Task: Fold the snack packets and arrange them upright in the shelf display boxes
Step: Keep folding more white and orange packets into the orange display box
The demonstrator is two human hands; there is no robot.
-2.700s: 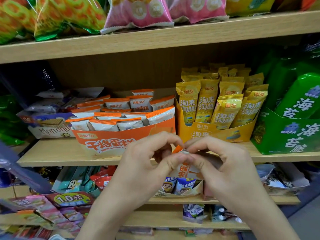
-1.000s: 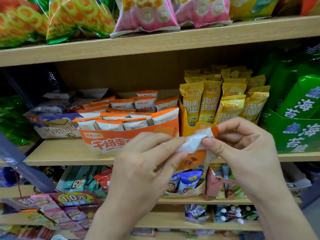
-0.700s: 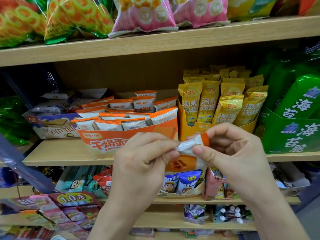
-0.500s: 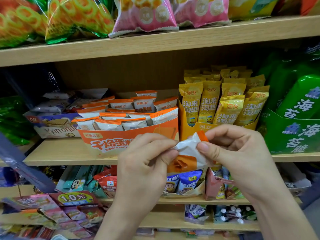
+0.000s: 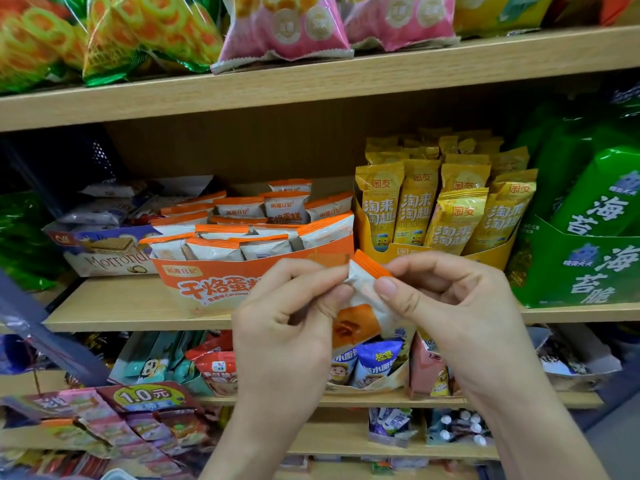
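Observation:
Both hands hold one small white-and-orange cake packet [image 5: 362,299] in front of the middle shelf. My left hand [image 5: 287,327] pinches its top left edge. My right hand [image 5: 446,310] pinches the top right, thumb on the white front. The packet's orange-striped top edge is bent back, and its lower part with a cake picture hangs between the hands. Just behind stands the orange display box [image 5: 214,285], holding several matching packets [image 5: 242,233] upright in rows.
A yellow display box [image 5: 491,258] of upright yellow packets stands right of the orange one, then a green seaweed box [image 5: 568,268]. A wafer box [image 5: 104,251] lies left. Large snack bags [image 5: 284,26] line the shelf above; more snacks fill the shelves below.
The hands have drawn closer together and the packet's top edge has been bent over further, its orange strip now standing up between the fingers. The view shifted slightly.

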